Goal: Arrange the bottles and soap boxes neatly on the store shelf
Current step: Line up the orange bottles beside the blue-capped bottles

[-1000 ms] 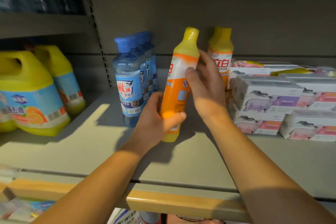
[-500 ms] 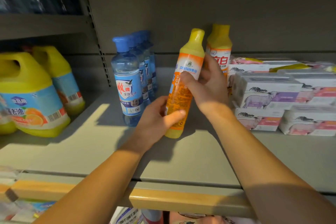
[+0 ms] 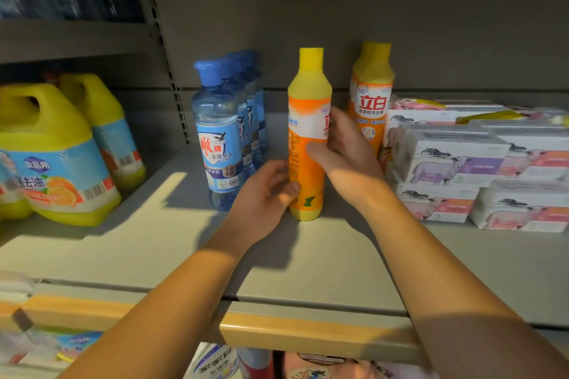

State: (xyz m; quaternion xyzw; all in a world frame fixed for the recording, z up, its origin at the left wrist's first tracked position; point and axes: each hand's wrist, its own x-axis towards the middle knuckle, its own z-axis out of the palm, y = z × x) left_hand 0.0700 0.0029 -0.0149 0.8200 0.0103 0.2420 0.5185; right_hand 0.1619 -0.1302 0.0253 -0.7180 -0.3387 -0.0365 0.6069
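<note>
Tilted and lifted a moment ago, the orange plastic dish-soap bottle with the yellow cap and shoulder [image 3: 308, 144] now stands upright with its base on the grey metal store shelf [image 3: 308, 271], its label turned so that only the edge of the red characters shows. Both hands hold it, and the grip is a grasping one on each side: the left hand [image 3: 261, 194] curls round the lower part of the bottle, thumb on the front near the base, while the right hand [image 3: 341, 154] wraps the middle, thumb across the orange front and fingers reaching round the far side at the white band of the label. Just behind and to the right of the grip stands a second orange and yellow bottle [image 3: 371, 95] of the same kind, its red lettering facing forward. Just left of the grip, a row of clear blue plastic bottles with blue caps [image 3: 221, 135] runs back toward the rear wall; whether the nearest one touches the left hand cannot be told. Further right of the grip, white soap boxes printed with sheep and pink or purple bands [image 3: 446, 160] lie stacked in two layers. Well to the left, two large yellow plastic jugs with handles and blue labels [image 3: 52, 157] stand one behind the other on the neighbouring shelf section.
</note>
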